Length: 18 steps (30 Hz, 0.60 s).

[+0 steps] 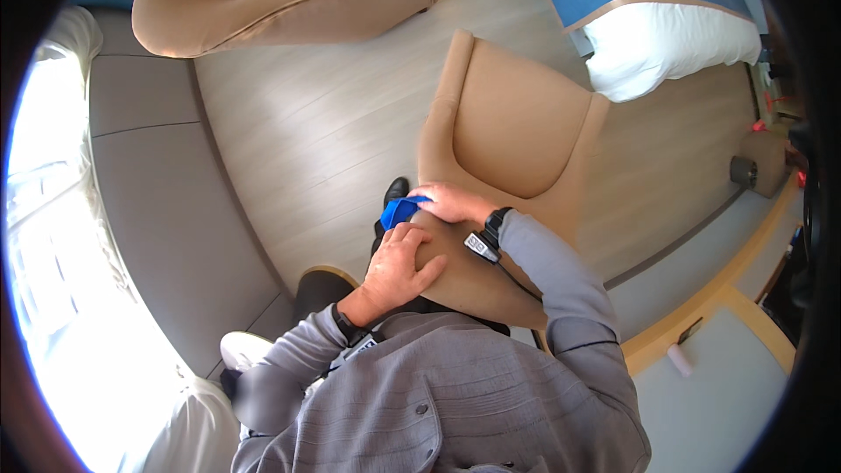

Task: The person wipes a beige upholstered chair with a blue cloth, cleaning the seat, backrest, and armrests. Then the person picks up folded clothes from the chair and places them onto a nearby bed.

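I note the blue cloth [399, 213] at the left edge of the chair [521, 123], the right hand [451, 203] curled onto it, the left hand [394, 271] loosely spread beside it, ungripping. Judged light, soft, unbreakable; best pinched by a bunched fold

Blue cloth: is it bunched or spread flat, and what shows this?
Bunched, as far as shows: the blue cloth forms a small, creased patch at the right hand, by the chair's edge.

Floor [289, 123] (pale, plank-lined) | tan armchair [526, 114] | second tan seat [333, 9] | black shoe [397, 190]
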### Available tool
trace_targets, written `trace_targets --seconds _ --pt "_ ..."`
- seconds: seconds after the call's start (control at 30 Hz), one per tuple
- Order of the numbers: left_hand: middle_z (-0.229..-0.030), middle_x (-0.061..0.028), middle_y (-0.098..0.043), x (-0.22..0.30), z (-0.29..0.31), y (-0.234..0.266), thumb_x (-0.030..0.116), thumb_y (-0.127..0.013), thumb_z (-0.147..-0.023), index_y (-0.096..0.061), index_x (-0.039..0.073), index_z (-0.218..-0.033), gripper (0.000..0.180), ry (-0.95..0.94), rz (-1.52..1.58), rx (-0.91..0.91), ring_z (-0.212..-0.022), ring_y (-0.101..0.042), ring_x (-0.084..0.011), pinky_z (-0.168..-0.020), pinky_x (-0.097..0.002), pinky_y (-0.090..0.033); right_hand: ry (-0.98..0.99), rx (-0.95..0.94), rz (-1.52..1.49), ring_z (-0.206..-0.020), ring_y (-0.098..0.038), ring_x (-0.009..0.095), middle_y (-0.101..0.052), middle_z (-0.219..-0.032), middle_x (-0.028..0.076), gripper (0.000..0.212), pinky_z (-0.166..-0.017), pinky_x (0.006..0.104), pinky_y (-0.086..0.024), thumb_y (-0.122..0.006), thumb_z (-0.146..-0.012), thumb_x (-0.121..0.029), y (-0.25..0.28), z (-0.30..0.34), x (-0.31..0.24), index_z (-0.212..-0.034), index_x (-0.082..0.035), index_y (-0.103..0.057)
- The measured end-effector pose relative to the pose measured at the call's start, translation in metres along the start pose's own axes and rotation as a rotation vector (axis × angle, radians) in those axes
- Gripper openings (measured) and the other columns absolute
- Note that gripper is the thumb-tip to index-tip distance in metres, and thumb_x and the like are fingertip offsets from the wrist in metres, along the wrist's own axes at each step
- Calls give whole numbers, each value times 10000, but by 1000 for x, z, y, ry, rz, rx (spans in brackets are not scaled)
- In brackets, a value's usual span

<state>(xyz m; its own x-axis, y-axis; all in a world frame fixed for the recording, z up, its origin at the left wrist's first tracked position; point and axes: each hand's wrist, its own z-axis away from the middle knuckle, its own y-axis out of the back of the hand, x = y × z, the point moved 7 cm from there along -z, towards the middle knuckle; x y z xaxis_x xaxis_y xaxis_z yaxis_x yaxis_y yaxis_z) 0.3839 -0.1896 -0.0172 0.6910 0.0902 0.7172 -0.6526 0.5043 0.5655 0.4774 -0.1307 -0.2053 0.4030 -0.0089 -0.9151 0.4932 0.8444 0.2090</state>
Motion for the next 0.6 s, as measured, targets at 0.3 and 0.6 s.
trace_targets --seconds 0.3,0.6 --pt "-1196 -183 -679 7 -2 1 271 -779 -836 -697 19 -1054 343 55 -149 126 -1068 -663 -400 -921 -454 -563 -119 659 316 -1293 -480 422 -564 -1347 178 427 -1065 509 -458 -655 -874 -53 29 -74 102 -1298 -98 -658" --pt "-1153 -171 -701 11 -2 5 227 -804 -787 -704 24 -1032 334 13 -134 186 -1027 -680 -390 -895 -438 -569 -88 637 110 -1164 -571 475 -594 -1266 250 420 -1003 518 -482 -626 -888 -8 21 -29 88 -1306 -49 -637"
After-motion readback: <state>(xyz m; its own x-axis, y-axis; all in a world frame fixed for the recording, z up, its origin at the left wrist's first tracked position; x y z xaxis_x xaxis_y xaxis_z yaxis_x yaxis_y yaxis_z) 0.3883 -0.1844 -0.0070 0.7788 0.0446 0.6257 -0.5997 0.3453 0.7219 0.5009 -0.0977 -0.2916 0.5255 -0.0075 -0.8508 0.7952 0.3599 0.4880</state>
